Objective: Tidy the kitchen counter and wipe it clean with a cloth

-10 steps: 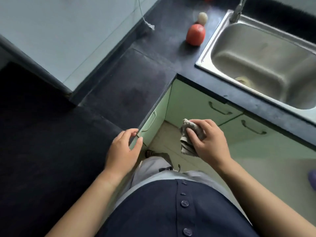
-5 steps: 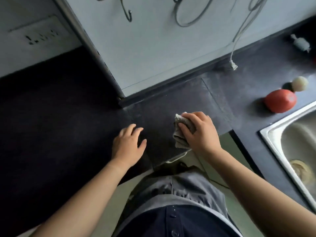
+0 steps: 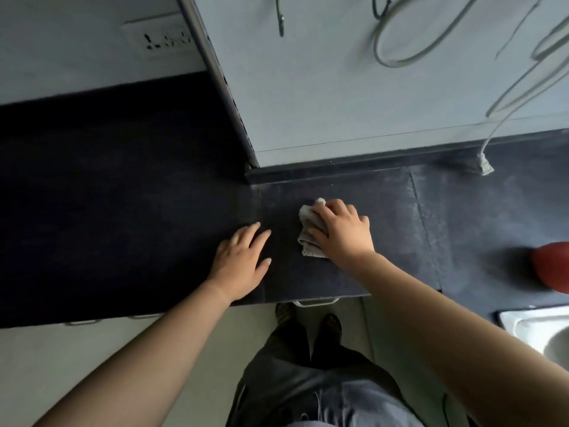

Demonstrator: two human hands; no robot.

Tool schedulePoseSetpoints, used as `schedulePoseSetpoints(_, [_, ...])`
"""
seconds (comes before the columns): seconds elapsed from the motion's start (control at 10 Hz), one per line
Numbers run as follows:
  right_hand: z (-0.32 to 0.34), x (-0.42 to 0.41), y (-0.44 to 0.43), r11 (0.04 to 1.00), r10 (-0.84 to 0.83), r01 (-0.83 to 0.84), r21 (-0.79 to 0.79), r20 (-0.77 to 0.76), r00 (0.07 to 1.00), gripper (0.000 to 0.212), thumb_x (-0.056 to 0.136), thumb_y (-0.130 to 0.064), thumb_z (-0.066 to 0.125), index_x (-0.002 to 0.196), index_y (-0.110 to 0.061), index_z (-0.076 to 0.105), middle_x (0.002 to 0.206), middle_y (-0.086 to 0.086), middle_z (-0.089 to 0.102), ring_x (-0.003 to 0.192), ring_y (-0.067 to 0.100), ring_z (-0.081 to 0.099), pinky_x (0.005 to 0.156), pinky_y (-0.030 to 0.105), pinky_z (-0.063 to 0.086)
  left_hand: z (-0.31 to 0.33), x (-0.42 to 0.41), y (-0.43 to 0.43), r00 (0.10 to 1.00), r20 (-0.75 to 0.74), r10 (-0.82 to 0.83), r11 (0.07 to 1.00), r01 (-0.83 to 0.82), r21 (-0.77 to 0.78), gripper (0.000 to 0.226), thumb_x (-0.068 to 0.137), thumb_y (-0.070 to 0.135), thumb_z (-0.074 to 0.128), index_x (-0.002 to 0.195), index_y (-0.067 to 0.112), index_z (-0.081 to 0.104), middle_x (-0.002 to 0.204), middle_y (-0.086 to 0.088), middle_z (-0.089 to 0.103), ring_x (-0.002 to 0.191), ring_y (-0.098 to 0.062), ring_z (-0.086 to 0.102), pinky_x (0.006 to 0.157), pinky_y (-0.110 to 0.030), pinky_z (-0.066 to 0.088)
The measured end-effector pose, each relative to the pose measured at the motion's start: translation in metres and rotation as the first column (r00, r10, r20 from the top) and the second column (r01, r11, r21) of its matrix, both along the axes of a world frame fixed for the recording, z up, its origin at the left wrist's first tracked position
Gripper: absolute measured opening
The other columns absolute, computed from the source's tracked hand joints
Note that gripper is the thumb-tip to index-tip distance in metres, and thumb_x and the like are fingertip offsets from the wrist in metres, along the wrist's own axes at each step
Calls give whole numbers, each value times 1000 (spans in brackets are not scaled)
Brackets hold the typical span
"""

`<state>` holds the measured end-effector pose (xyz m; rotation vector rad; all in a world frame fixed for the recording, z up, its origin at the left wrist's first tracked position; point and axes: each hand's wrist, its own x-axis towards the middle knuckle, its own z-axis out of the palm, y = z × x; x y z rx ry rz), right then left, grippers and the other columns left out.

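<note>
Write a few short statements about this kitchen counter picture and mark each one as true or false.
1. The right hand holds a grey cloth against the dark counter. True.
2. The left hand grips a sponge. False: it rests flat on the counter, fingers straight, and holds nothing.
3. A red object lies on the counter at the right edge of the view. True.
4. The cloth lies inside the sink. False: the cloth is on the counter, and only a corner of the sink shows at the lower right, apart from it.
</note>
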<state>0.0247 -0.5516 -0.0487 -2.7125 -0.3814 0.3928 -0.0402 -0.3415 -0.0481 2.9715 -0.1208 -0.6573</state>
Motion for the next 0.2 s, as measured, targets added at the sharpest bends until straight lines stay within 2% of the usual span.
schedulePoseSetpoints(0.1, [13,-10,-19,998,-9,8,57,27,1000,50,88,-46,53,134,-33,39,135,1,39,123,25,37,92,43,30,10,-2,-2,999,43,27,1000,-27,13,58,93,45,39,145,25,24,154,1,23,141,-19,22,110,-45,26])
schedulePoseSetpoints(0.2, [32,-27,-45,994,-70,60,96,111,991,51,86,-48,56,132,-32,44,135,-2,41,124,23,39,94,41,31,25,-13,-4,988,150,49,999,-49,-4,57,91,47,39,142,24,31,146,2,39,135,-19,34,107,-42,30])
